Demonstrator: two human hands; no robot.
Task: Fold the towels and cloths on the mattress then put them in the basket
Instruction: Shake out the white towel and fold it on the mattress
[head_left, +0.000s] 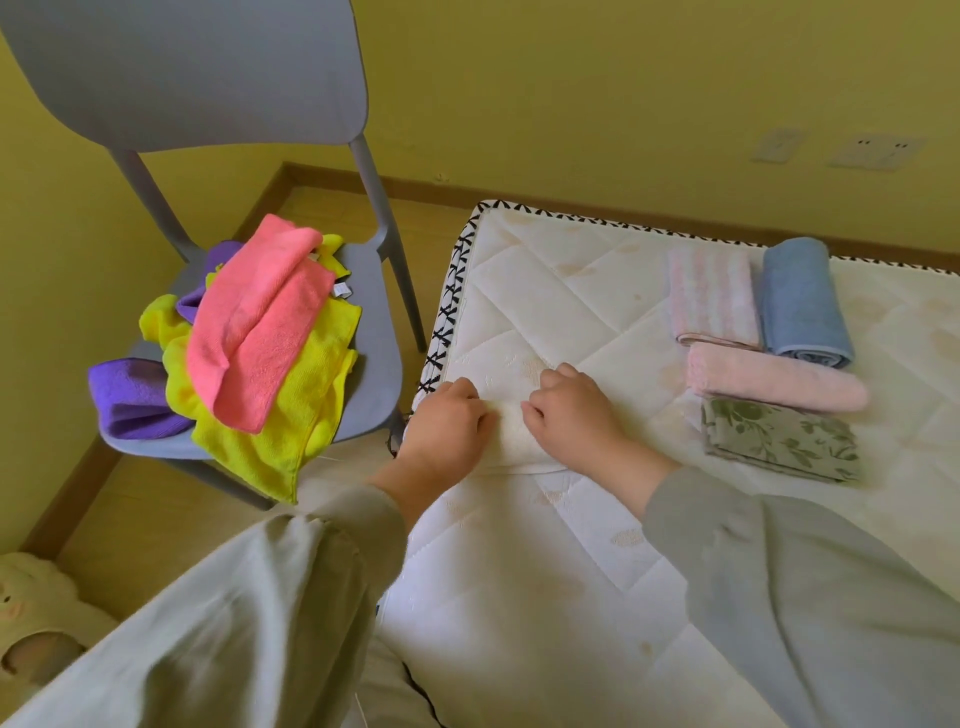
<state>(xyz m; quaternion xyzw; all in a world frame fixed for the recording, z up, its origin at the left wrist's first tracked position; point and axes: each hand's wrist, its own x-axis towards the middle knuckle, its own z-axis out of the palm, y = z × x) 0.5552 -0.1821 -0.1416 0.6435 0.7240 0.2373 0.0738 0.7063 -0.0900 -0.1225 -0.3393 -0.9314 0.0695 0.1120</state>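
Note:
A white towel (514, 434) lies partly rolled on the near left corner of the white quilted mattress (561, 296). My left hand (447, 423) grips its left end with curled fingers, and my right hand (574, 410) grips its right end. At the right of the mattress lie a striped pink folded towel (711, 299), a rolled blue towel (802, 304), a rolled pink towel (774, 384) and a folded grey floral cloth (779, 439). No basket is in view.
A grey-blue chair (363, 358) stands left of the mattress, heaped with loose cloths: pink (260, 332), yellow (291, 415) and purple (130, 395). A plush toy (36, 618) lies on the wooden floor at bottom left. Yellow walls close the back.

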